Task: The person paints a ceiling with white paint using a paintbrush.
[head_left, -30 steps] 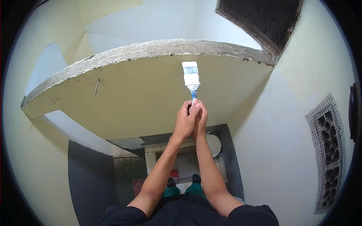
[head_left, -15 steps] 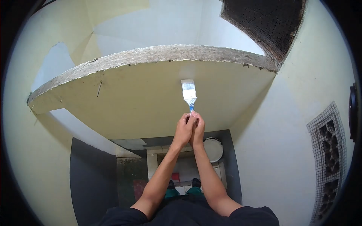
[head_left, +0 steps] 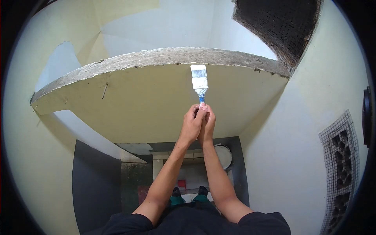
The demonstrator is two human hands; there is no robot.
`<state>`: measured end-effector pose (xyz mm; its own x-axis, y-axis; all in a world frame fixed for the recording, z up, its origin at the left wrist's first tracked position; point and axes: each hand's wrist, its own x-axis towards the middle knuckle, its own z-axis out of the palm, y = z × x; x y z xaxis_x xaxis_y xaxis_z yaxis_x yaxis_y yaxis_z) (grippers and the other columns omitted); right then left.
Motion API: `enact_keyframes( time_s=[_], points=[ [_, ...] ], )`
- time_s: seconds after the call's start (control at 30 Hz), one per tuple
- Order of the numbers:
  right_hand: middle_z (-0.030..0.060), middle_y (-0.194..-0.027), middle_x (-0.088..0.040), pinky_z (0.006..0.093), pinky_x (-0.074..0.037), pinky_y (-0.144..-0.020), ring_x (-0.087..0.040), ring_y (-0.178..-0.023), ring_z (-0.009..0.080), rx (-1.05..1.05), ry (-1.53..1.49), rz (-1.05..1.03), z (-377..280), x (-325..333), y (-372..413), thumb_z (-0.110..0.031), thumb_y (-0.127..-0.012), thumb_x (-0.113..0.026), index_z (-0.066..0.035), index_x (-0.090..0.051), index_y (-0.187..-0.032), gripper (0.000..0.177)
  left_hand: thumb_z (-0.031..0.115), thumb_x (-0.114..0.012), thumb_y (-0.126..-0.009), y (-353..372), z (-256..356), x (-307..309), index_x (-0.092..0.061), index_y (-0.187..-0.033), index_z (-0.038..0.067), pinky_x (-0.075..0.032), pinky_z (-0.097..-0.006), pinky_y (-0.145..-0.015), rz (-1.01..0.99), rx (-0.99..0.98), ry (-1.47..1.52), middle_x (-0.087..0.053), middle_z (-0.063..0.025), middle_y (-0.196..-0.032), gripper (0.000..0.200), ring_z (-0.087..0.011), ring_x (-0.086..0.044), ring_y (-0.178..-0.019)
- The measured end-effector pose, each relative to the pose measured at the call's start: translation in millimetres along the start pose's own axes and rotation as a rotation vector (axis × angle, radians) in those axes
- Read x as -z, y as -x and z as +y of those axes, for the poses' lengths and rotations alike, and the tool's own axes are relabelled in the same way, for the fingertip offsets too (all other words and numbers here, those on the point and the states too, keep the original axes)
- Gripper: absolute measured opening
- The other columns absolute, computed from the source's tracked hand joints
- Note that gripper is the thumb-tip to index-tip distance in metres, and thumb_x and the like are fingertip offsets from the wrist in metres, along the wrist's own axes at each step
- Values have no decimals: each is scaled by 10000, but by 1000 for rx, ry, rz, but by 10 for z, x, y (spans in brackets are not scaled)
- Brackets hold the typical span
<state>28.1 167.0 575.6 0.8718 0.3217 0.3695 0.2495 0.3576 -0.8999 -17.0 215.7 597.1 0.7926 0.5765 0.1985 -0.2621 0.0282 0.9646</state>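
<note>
A paintbrush (head_left: 200,81) with a blue handle and white paint over its bristles and ferrule points up and away from me. Its bristle tip lies against the yellowish wall (head_left: 149,102), just under the rough top edge. My left hand (head_left: 192,123) and my right hand (head_left: 207,120) are pressed together, closed around the lower handle. Most of the handle is hidden by the fingers.
The wall's top is a rough bare ledge (head_left: 156,57), with a nail (head_left: 105,91) sticking out at left. Mesh covers an opening (head_left: 280,25) at upper right and a vent (head_left: 340,156) at right. Below are a round white-rimmed container (head_left: 223,156) and a red object (head_left: 181,183).
Both hands and the paintbrush have moved up the wall, bringing the bristles from lower on the face to just below the ledge. The grip looks the same.
</note>
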Motion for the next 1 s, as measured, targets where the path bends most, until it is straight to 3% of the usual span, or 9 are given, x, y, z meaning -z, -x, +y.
enact_keyframes(
  time_s=[0.27, 0.43, 0.53, 0.63, 1.0],
  points=[
    [32, -738, -557, 320, -436, -635, -497, -710, 114, -61, 189, 43, 325, 152, 190, -326, -1028, -534, 17, -584, -918, 363, 354, -568, -1001, 149, -258, 53, -618, -1105, -69, -500, -294, -797, -3, 98, -59, -671, -93, -940, 439, -135, -605, -876],
    [22, -760, -559, 292, -433, -639, -497, -733, 91, -32, 85, 46, 129, 179, 261, -321, -1035, -523, 2, -578, -908, 351, 360, -573, -997, 238, -191, -25, -620, -1123, -62, -500, -293, -815, -21, 45, -19, -679, -104, -950, 444, -144, -618, -894],
    [9, -763, -546, 284, -432, -641, -497, -744, 89, -48, -12, 33, -84, 106, 164, -318, -1038, -518, 2, -569, -910, 349, 296, -554, -1016, 167, -6, -50, -602, -1136, -34, -465, -252, -844, -52, 64, -13, -631, -41, -989, 354, -98, -565, -921],
    [0, -767, -537, 279, -430, -640, -493, -746, 87, -13, 2, 35, -124, 103, 73, -319, -1039, -516, 4, -564, -912, 350, 300, -553, -1016, 90, 64, -88, -600, -1141, -37, -467, -249, -836, -62, 26, -20, -630, -38, -981, 363, -93, -564, -913],
    [13, -753, -551, 296, -430, -629, -490, -723, 91, -23, 72, 47, 123, 198, -56, -352, -1035, -519, 8, -571, -888, 392, 357, -567, -1003, -36, -111, -155, -617, -1103, -69, -499, -282, -785, -5, 47, -35, -667, -84, -921, 440, -123, -601, -859]
  ],
)
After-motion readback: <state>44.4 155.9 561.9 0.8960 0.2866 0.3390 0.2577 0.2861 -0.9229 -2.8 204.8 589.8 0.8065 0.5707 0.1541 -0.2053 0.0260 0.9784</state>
